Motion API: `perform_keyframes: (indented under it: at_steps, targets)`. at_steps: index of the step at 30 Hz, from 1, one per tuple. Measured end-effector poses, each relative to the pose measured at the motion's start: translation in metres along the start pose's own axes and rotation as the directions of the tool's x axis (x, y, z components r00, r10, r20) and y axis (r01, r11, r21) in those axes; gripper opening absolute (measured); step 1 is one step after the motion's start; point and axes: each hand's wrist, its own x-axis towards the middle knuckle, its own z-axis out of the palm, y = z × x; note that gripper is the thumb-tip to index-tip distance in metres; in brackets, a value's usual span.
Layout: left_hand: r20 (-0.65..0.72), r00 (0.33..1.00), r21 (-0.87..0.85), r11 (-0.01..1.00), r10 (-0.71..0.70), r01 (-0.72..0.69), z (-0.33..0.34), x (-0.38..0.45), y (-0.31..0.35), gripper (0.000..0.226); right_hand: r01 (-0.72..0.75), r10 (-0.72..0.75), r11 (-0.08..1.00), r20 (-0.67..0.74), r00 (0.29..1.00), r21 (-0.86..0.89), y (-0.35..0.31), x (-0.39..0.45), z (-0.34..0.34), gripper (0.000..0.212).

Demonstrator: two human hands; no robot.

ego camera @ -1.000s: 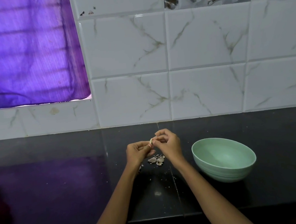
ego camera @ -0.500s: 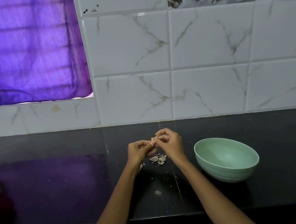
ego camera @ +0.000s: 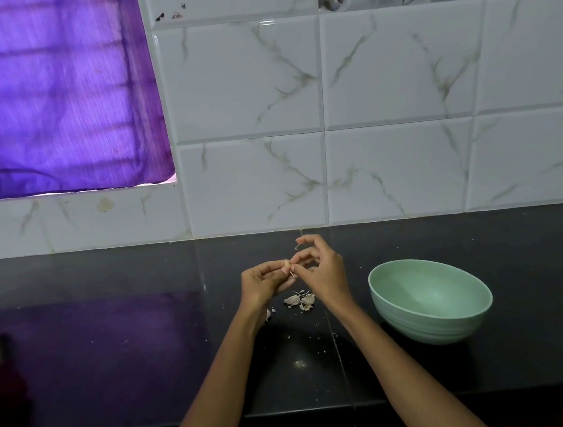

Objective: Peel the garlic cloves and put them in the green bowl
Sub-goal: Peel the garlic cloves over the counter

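Small garlic clove [ego camera: 287, 263], pinched at the fingertips of the left hand [ego camera: 264, 281]. Light, hard, a bit slippery once bare; skin thin, dry, easy to tear. Best held by the fat middle, skin pulled from the tip. Right hand [ego camera: 320, 271] fingers curled just beside the clove, pinching a thin strip of skin [ego camera: 297, 246]. More cloves and skins [ego camera: 299, 300] on the counter [ego camera: 115, 360] under the fingers. Green bowl [ego camera: 407, 321] right of the fingers, nothing seen inside.

Both arms reach forward and the hands meet in the middle. The left hand [ego camera: 266, 282] is curled, fingertips pinching. The right hand [ego camera: 319, 268] pinches too (top fingers lifted).
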Motion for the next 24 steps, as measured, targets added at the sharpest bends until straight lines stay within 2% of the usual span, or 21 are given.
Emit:
perform_keyframes:
  at_steps: [5,12,18,24]
  targets:
    - [-0.003,1.0,-0.04,0.999,-0.014,0.014,-0.003,0.0,0.002,0.009,0.0,-0.004,0.997,0.052,0.999,0.077,0.002,0.0,-0.001,0.044]
    - [0.012,0.999,-0.055,0.998,-0.044,0.045,-0.004,-0.003,0.008,0.007,-0.104,0.073,0.96,0.127,0.989,0.261,0.003,0.004,-0.002,0.049]
    - [0.073,0.995,-0.111,0.991,-0.063,0.071,-0.002,-0.007,0.011,0.007,-0.129,0.072,0.95,0.202,0.977,0.285,0.004,0.004,-0.003,0.05]
    - [0.082,0.994,-0.065,0.994,-0.078,0.084,-0.003,-0.008,0.011,0.006,-0.14,0.072,0.96,0.268,0.961,0.244,0.005,0.005,-0.002,0.053]
